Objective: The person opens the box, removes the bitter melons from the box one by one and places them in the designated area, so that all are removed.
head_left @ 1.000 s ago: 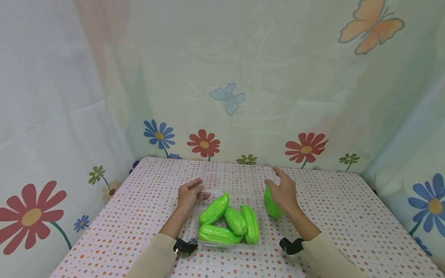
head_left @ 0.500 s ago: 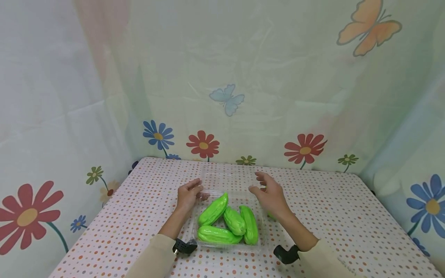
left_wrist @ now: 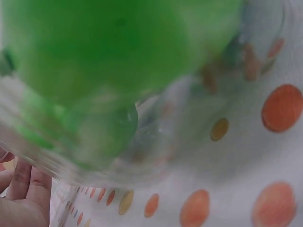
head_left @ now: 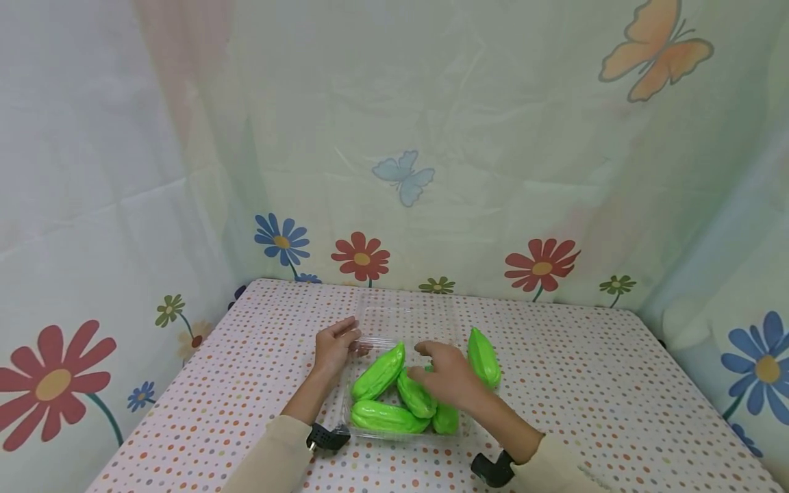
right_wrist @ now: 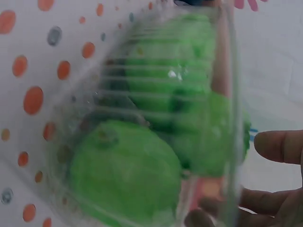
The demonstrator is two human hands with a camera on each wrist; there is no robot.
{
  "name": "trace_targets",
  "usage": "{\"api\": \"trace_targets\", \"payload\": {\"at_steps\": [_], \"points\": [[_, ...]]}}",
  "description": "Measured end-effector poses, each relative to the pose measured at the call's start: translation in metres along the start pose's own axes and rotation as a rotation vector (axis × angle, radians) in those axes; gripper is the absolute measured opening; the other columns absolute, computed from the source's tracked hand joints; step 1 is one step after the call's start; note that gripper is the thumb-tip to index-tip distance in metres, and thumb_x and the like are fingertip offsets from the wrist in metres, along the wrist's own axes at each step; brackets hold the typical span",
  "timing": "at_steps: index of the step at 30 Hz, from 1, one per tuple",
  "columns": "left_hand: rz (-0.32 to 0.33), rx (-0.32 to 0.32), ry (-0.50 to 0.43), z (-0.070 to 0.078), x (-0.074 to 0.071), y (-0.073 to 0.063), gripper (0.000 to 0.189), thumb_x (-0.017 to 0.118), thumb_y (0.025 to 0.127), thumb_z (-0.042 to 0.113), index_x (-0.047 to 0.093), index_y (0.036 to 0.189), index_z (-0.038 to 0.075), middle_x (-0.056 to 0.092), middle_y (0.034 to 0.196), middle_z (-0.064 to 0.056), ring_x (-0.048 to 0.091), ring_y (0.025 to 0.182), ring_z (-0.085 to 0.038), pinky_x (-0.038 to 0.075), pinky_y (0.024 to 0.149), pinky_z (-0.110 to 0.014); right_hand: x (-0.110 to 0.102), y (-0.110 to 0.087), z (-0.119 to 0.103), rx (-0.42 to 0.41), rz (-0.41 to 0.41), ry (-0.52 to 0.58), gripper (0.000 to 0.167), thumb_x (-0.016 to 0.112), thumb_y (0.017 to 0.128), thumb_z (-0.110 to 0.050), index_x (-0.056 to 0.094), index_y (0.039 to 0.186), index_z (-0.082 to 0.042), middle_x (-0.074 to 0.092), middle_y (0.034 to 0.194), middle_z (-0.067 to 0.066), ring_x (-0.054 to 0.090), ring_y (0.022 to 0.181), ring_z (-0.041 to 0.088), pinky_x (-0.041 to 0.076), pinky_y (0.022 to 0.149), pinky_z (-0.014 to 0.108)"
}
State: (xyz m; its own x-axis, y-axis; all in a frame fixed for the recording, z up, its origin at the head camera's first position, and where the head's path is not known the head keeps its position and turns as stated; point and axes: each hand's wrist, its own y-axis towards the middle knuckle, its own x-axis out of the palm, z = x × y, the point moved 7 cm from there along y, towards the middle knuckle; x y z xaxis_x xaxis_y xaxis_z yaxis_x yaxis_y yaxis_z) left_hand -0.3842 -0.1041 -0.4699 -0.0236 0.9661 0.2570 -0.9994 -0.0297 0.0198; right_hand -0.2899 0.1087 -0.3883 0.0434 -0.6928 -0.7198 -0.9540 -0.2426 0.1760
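Note:
A clear plastic box (head_left: 354, 434) lies on the table, its hinged lid (head_left: 403, 315) folded back behind it. Inside are several bright green, ridged, elongated vegetables, among them a slanted one (head_left: 377, 373) and one lying along the front (head_left: 390, 416). Another green vegetable (head_left: 484, 357) lies on the tablecloth right of the box. My left hand (head_left: 331, 350) rests at the box's back left corner, its fingers fairly straight in the left wrist view. Over the box's right half hovers my right hand (head_left: 450, 375), thumb (right_wrist: 279, 145) and fingers spread, nothing between them. It partly hides two vegetables.
A polka-dot cloth (head_left: 573, 383) covers the table. Fabric walls with flowers and butterflies stand behind it and on both sides. Black wrist cameras (head_left: 492, 470) sit low in front of the box.
My right hand has moved left from the lone vegetable to above the box, leaving that vegetable uncovered on the table. My left hand has stayed in place.

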Motion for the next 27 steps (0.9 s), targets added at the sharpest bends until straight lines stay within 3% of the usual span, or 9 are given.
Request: {"api": "trace_targets", "payload": {"at_steps": [9, 11, 17, 21, 23, 27], "points": [[0.011, -0.008, 0.012, 0.001, 0.001, -0.001, 0.049, 0.057, 0.100, 0.000, 0.045, 0.147, -0.008, 0.046, 0.150, -0.029, 0.075, 0.081, -0.025, 0.065, 0.072, -0.033, 0.022, -0.003, -0.007, -0.062, -0.073, -0.087, 0.051, 0.074, 0.091, -0.017, 0.060, 0.127, 0.016, 0.068, 0.117, 0.030, 0.057, 0.122, 0.049, 0.054, 0.097, 0.060], [0.015, -0.009, 0.013, 0.002, 0.001, -0.001, 0.049, 0.057, 0.099, -0.001, 0.046, 0.147, -0.008, 0.046, 0.149, -0.029, 0.075, 0.080, -0.024, 0.065, 0.072, -0.033, 0.025, -0.003, -0.007, -0.055, -0.086, -0.097, 0.048, 0.074, 0.090, -0.017, 0.063, 0.123, 0.016, 0.069, 0.108, 0.029, 0.060, 0.112, 0.048, 0.057, 0.089, 0.058], [0.016, -0.003, 0.021, 0.002, 0.001, -0.001, 0.048, 0.057, 0.100, 0.000, 0.047, 0.146, -0.008, 0.047, 0.149, -0.029, 0.074, 0.077, -0.021, 0.065, 0.072, -0.033, 0.032, -0.006, -0.006, -0.010, -0.140, -0.135, 0.050, 0.076, 0.087, -0.020, 0.062, 0.121, 0.015, 0.064, 0.094, 0.021, 0.057, 0.108, 0.042, 0.058, 0.073, 0.047], [0.010, 0.001, 0.009, 0.002, 0.001, -0.001, 0.049, 0.057, 0.100, -0.001, 0.046, 0.147, -0.008, 0.046, 0.149, -0.029, 0.075, 0.081, -0.025, 0.065, 0.072, -0.033, 0.038, -0.008, -0.006, -0.039, -0.158, -0.176, 0.038, 0.075, 0.087, -0.019, 0.065, 0.110, 0.011, 0.057, 0.075, 0.008, 0.054, 0.111, 0.042, 0.057, 0.079, 0.049], [0.012, 0.006, 0.011, 0.002, 0.001, -0.002, 0.049, 0.057, 0.100, -0.001, 0.045, 0.146, -0.008, 0.046, 0.149, -0.030, 0.075, 0.081, -0.025, 0.065, 0.073, -0.034, 0.041, -0.007, -0.006, -0.063, -0.163, -0.204, 0.029, 0.072, 0.088, -0.018, 0.065, 0.102, 0.007, 0.052, 0.067, 0.004, 0.056, 0.101, 0.037, 0.055, 0.091, 0.053], [0.023, 0.006, 0.018, 0.002, 0.000, -0.002, 0.048, 0.057, 0.099, -0.001, 0.047, 0.146, -0.009, 0.047, 0.148, -0.030, 0.075, 0.078, -0.022, 0.065, 0.072, -0.034, 0.044, -0.007, -0.008, -0.094, -0.154, -0.266, 0.032, 0.069, 0.090, -0.017, 0.064, 0.106, 0.011, 0.054, 0.069, 0.004, 0.058, 0.102, 0.037, 0.039, 0.112, 0.059]]}}
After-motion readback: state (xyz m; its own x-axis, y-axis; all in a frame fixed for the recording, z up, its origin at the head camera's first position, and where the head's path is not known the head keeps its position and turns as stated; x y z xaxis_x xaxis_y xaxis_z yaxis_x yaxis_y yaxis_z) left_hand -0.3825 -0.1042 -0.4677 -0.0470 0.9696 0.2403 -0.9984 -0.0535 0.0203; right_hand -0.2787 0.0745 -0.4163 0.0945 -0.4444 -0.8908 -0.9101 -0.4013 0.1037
